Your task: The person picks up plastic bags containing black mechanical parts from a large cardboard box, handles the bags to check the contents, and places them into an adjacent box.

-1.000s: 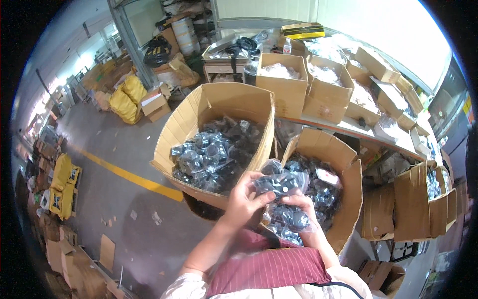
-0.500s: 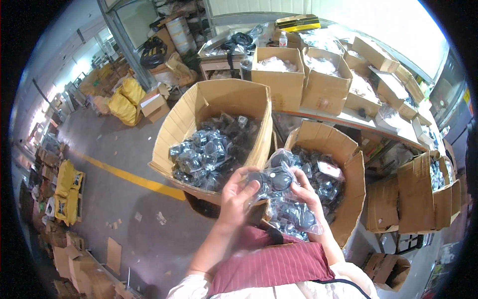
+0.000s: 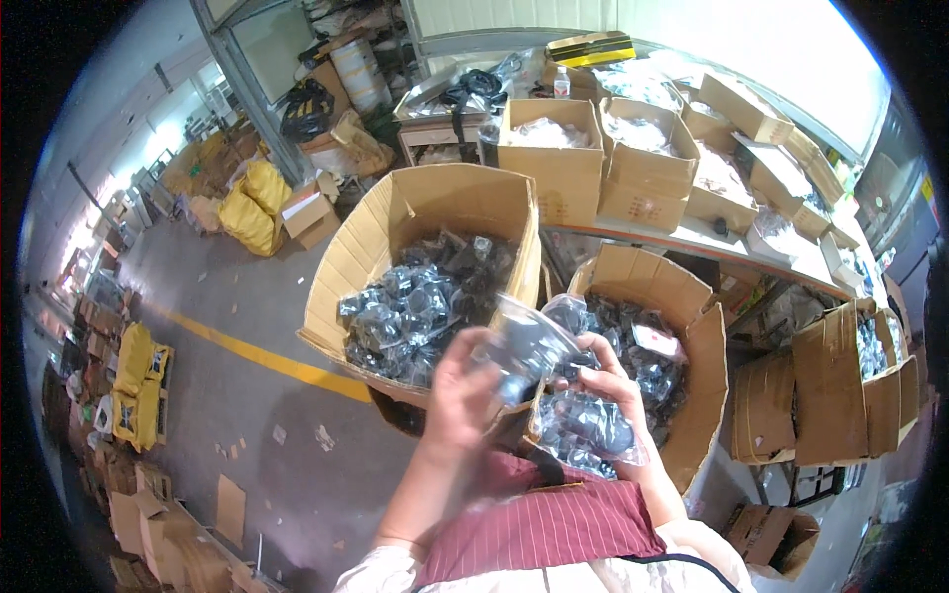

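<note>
Over the gap between two large cartons, my left hand (image 3: 460,390), blurred by motion, is closed on a clear plastic bag with dark round parts (image 3: 532,346). My right hand (image 3: 611,383) is closed too, its thumb and fingers pinching a bagged black part (image 3: 571,368) right beside the first bag. Against the right palm and wrist rests another clear bag of round black parts (image 3: 593,425). The exact shape of the parts is lost in glare and blur. Many similar bagged black parts (image 3: 410,306) fill the left carton (image 3: 371,222), and more lie in the right carton (image 3: 704,385).
A long table at the back holds several open cartons (image 3: 552,168) of clear bags and a small bottle (image 3: 561,83). More cartons (image 3: 825,385) stand at the right. Yellow sacks (image 3: 252,208), flattened cardboard and a yellow floor line (image 3: 267,361) lie to the left.
My left hand has swung with its bag, which is now tilted up and blurred between the hands. My right hand has stayed nearly in place, keeping its grip.
</note>
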Motion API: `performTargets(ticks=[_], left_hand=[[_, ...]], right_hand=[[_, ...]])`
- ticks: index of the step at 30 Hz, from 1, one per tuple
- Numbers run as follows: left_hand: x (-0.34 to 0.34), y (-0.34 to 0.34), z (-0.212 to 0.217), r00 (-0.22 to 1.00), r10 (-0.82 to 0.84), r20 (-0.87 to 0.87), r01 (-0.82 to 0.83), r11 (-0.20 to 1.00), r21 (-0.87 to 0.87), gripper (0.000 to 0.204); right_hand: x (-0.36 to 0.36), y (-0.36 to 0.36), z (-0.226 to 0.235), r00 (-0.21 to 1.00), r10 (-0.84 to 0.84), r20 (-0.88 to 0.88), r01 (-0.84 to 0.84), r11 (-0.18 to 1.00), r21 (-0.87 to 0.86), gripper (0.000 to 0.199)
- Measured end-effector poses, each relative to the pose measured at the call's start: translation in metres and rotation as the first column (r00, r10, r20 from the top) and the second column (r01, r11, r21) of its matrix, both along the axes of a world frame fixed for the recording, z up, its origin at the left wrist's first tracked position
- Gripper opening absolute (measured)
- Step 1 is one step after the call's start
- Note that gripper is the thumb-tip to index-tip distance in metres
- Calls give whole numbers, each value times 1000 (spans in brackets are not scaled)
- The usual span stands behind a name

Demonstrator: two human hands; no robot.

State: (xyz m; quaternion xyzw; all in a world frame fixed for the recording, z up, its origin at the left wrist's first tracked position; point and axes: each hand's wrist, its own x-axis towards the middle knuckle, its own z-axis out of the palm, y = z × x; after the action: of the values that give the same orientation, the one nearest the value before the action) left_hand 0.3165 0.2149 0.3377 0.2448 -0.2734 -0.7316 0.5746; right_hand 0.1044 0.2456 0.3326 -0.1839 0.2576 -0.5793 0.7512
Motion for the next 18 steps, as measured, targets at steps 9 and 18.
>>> performTargets(ticks=[9,18], left_hand=[[13,-28,10,961,-223,162,241,965,-107,57],[-16,-11,12,909,-184,374,258,953,-158,58]], right_hand=[[2,-4,3,985,-32,170,25,999,40,56],[-5,9,16,992,123,-29,-124,991,-53,71]])
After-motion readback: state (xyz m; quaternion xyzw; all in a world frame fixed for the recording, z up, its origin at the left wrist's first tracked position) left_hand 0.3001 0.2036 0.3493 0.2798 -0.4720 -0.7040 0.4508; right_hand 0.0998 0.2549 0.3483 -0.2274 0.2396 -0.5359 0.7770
